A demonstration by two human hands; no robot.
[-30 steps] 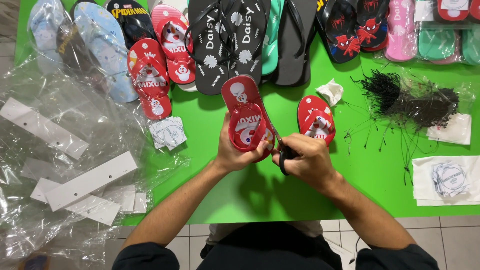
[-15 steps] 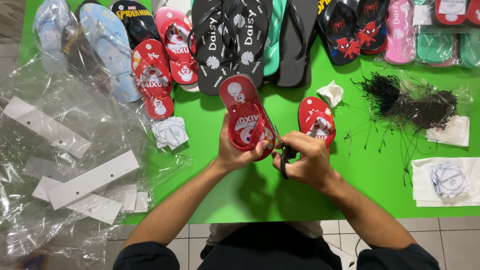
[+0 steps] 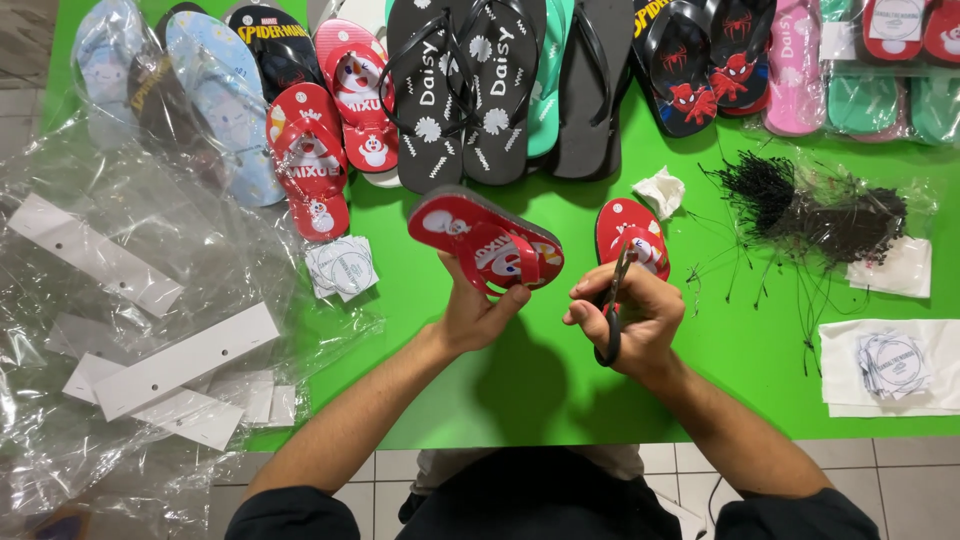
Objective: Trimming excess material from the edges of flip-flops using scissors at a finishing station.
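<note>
On the green table [image 3: 520, 400], the left hand [image 3: 478, 312] has tipped its gripped red flip-flop [image 3: 487, 243] sideways, while the right hand [image 3: 628, 318] keeps clasping black scissors [image 3: 612, 310], blades up

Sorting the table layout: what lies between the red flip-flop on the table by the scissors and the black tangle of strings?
In the head view, between the flat red flip-flop and string tangle lies green table, crossed by stray strands.

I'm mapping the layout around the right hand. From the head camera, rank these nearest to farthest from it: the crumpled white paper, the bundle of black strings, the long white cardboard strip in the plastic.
1. Crumpled white paper, just above the right hand.
2. Bundle of black strings, upper right.
3. Long white cardboard strip, far left.
</note>
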